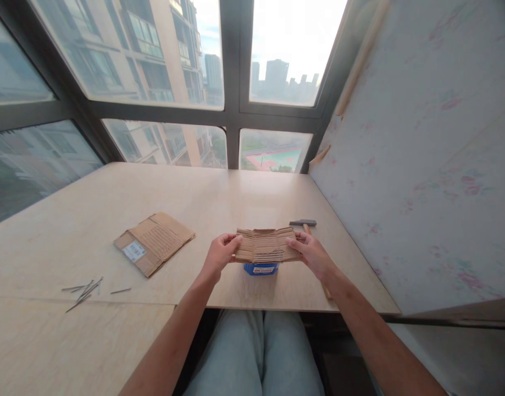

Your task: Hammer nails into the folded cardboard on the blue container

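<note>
A creased, folded piece of corrugated cardboard [266,246] is held up level between both hands, above the front of the tabletop. My left hand [221,254] grips its left end, thumb on top. At the right end, my right hand [314,254] pinches it the same way. Partly covered below the cardboard is a blue object [260,269] with a white and red label; its full shape is hidden. Beside my right hand lies a hammer [303,223], its metal head beyond the hand and its wooden handle partly hidden behind the hand and forearm.
Another flattened cardboard piece [164,239] with a white label lies to the left. Several nails [85,291] are scattered at the left front. The pale tabletop [186,190] runs back to windows, and a patterned wall [421,181] bounds the right side.
</note>
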The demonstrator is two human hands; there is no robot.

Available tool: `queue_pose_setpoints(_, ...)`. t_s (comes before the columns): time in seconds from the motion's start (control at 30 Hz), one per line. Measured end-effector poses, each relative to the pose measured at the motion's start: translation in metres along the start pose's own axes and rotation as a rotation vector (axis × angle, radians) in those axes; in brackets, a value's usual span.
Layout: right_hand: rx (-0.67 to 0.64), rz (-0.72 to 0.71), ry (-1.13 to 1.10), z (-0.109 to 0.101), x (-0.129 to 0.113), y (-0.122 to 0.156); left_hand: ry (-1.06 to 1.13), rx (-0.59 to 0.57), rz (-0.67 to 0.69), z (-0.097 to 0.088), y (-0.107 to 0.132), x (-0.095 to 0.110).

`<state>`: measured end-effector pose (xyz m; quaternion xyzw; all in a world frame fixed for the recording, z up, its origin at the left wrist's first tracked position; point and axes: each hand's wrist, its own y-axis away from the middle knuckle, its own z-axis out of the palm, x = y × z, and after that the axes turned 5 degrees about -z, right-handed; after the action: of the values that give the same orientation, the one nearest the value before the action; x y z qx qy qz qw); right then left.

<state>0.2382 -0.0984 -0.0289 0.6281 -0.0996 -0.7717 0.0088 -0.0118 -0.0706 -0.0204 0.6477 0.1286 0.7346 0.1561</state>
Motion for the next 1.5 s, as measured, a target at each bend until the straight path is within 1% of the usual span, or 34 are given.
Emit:
queue_pose_setpoints(0.17, 0.038, -0.007, 0.138, -0.002, 0.006, -0.003, -0.132, 0.074, 0.043, -0.001, -0.001, -0.003)
queue_pose_setpoints(0.27, 0.026, 0.001, 0.182, -0.002, 0.007, -0.002, -0.125, 0.072, 0.034, -0.003, 0.000, -0.004)
queue_pose_setpoints(0.43, -0.028, 0.025, 0.143, 0.003, 0.009, 0.001, -0.058, 0.022, 0.019, -0.007, 0.000, -0.005)
queue_pose_setpoints(0.57, -0.035, 0.050, 0.097, 0.004, 0.011, 0.003, -0.045, 0.007, 0.015, -0.009, -0.004, -0.007)
queue_pose_setpoints(0.8, -0.029, 0.079, 0.090, 0.003, 0.007, 0.010, -0.079, 0.053, -0.005, -0.008, -0.003, -0.004)
queue_pose_setpoints(0.9, -0.008, 0.081, 0.095, 0.002, 0.004, 0.012, -0.093, 0.042, -0.012, -0.007, 0.000, 0.000)
queue_pose_setpoints(0.97, 0.012, 0.078, 0.085, 0.000, 0.004, 0.014, -0.095, 0.053, -0.009, -0.010, 0.001, 0.002)
queue_pose_setpoints(1.07, 0.055, 0.069, 0.043, -0.005, 0.011, 0.022, -0.092, 0.129, 0.025, -0.027, 0.001, -0.001)
queue_pose_setpoints(1.17, 0.115, 0.062, -0.001, -0.010, 0.022, 0.035, -0.090, 0.269, 0.079, -0.056, 0.005, -0.009)
queue_pose_setpoints(1.23, 0.135, 0.051, -0.014, -0.011, 0.028, 0.042, -0.104, 0.348, 0.085, -0.075, 0.010, -0.013)
queue_pose_setpoints(1.27, 0.137, 0.040, -0.016, -0.011, 0.030, 0.043, -0.114, 0.360, 0.073, -0.081, 0.013, -0.015)
queue_pose_setpoints(1.3, 0.135, 0.023, -0.012, -0.010, 0.031, 0.044, -0.121, 0.348, 0.057, -0.085, 0.016, -0.016)
queue_pose_setpoints(1.33, 0.131, 0.003, -0.003, -0.009, 0.031, 0.043, -0.127, 0.316, 0.038, -0.085, 0.019, -0.016)
queue_pose_setpoints(1.4, 0.122, -0.042, 0.041, -0.005, 0.029, 0.039, -0.147, 0.218, 0.011, -0.075, 0.023, -0.015)
queue_pose_setpoints(1.47, 0.129, -0.090, 0.122, -0.002, 0.025, 0.033, -0.209, 0.155, 0.027, -0.057, 0.024, -0.014)
queue_pose_setpoints(1.5, 0.148, -0.118, 0.170, 0.000, 0.023, 0.031, -0.273, 0.160, 0.076, -0.047, 0.024, -0.014)
